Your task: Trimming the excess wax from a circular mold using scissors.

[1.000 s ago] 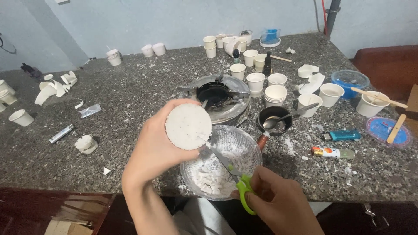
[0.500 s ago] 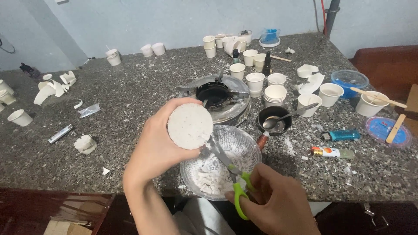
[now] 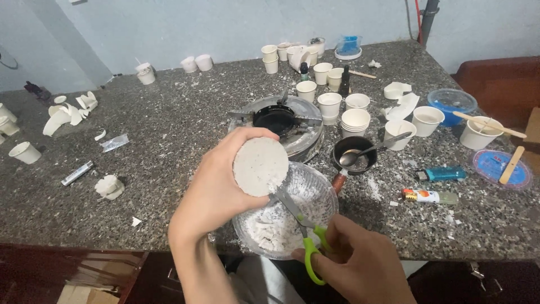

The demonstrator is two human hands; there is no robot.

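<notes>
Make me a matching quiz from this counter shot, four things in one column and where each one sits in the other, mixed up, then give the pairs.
Things
1. white disc
2. green-handled scissors
3. spoon
4. blue lighter

Places
A. lying on the counter, right of the small black pan
B. in the right hand
C. resting in the small black pan
D. held by the left hand over the clear bowl

Pairs: 1-D, 2-B, 3-C, 4-A
</notes>
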